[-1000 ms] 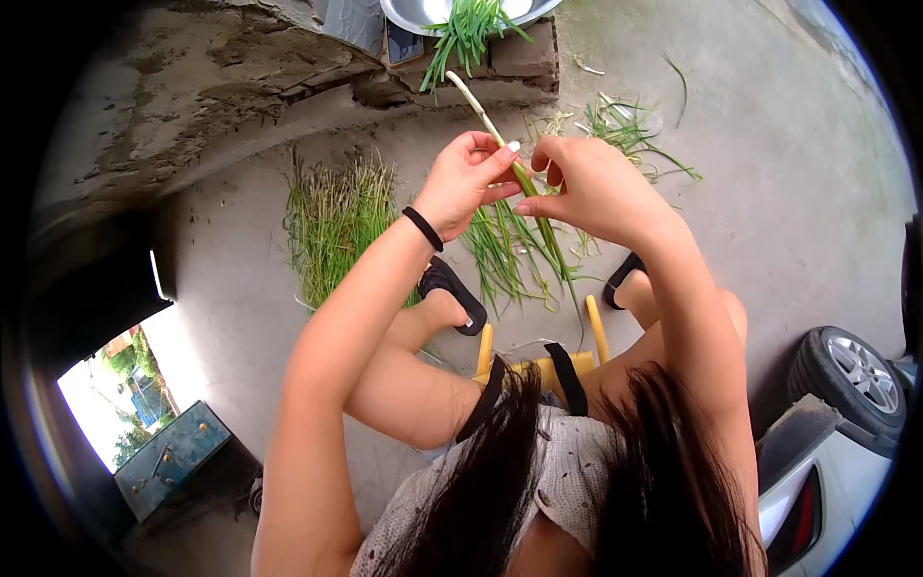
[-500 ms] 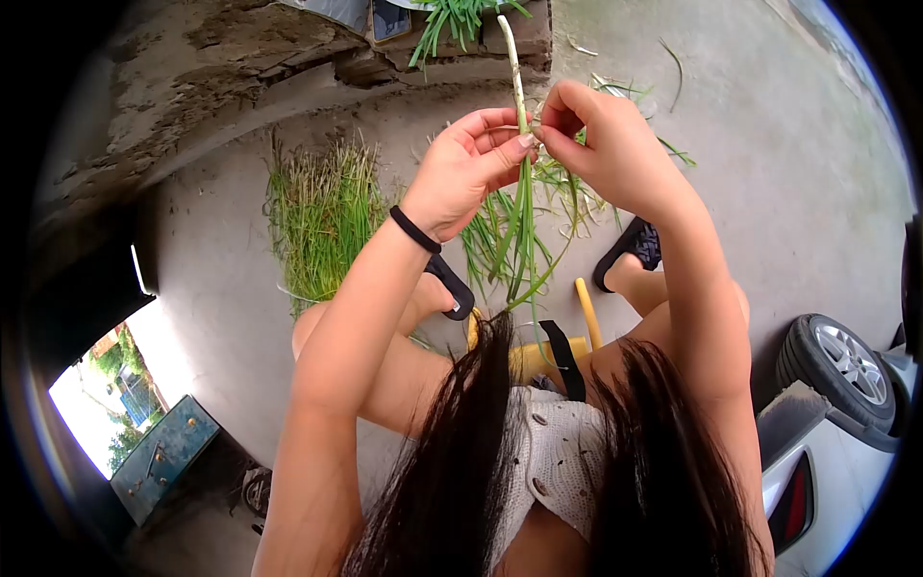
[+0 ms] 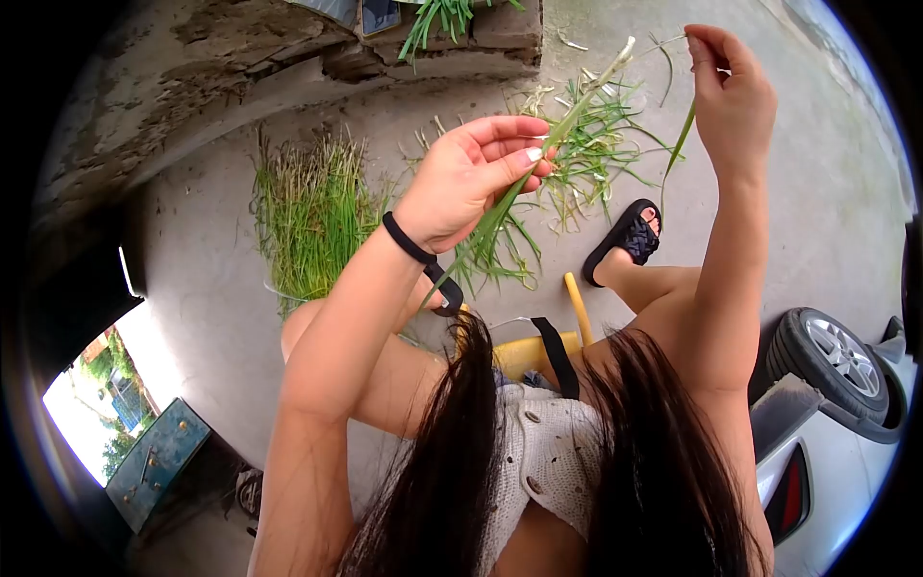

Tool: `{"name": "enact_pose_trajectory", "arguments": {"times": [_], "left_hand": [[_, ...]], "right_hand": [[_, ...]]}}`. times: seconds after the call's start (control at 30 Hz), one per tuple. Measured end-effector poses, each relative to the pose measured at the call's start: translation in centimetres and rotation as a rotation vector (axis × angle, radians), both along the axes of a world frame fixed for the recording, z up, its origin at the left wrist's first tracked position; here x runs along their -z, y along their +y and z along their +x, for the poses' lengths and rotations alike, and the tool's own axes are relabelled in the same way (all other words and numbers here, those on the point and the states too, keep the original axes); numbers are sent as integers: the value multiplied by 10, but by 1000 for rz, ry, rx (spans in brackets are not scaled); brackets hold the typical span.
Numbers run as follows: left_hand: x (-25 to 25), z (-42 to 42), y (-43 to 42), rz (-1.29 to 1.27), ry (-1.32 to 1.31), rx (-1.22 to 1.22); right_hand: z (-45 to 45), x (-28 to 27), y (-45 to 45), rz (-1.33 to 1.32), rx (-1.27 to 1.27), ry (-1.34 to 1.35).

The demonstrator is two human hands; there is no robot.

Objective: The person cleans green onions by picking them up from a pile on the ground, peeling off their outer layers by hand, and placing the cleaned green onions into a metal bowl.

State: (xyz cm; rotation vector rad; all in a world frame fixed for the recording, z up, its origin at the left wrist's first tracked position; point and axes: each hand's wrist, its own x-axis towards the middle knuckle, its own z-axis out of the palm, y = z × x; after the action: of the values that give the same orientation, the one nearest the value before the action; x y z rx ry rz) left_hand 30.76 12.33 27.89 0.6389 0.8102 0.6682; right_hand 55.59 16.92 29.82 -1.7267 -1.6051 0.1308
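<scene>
A scallion point(image 3: 583, 109) with a white base and long green leaves is pinched in my left hand point(image 3: 461, 183), its base pointing up to the right. My right hand point(image 3: 735, 106) is raised to the right, fingertips closed on a thin peeled leaf point(image 3: 681, 144) that hangs down below them. A fine pale strand runs from near the scallion's base towards those fingertips. Behind the scallion, a loose heap of green and pale trimmings point(image 3: 601, 144) lies on the concrete floor.
Left of my hands stands a thick bundle of untrimmed greens point(image 3: 312, 226). More greens point(image 3: 442, 21) and a phone point(image 3: 381, 14) rest on a rough ledge point(image 3: 442, 62). Around me are a yellow stool point(image 3: 524, 356), my sandalled foot point(image 3: 630, 240) and a car wheel point(image 3: 836, 361).
My right hand has moved away up and to the right from the scallion, pulling a leaf off with it. The scallion now tilts to the right in my left hand.
</scene>
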Motion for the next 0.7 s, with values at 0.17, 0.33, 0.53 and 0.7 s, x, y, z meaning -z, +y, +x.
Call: {"name": "enact_pose_trajectory", "arguments": {"times": [0.17,0.33,0.53,0.7], "left_hand": [[6,0,-3,-28,26,-15],[6,7,-3,-94,18,-108],[8,16,-3,-90,-28,-168],[3,17,-6,-52,-21,-132]], "right_hand": [[58,-7,4,49,364,17],[49,-2,-4,-274,149,-178],[-33,6,-21,-505,-439,454],[-54,11,-26,-615,-509,635]]}}
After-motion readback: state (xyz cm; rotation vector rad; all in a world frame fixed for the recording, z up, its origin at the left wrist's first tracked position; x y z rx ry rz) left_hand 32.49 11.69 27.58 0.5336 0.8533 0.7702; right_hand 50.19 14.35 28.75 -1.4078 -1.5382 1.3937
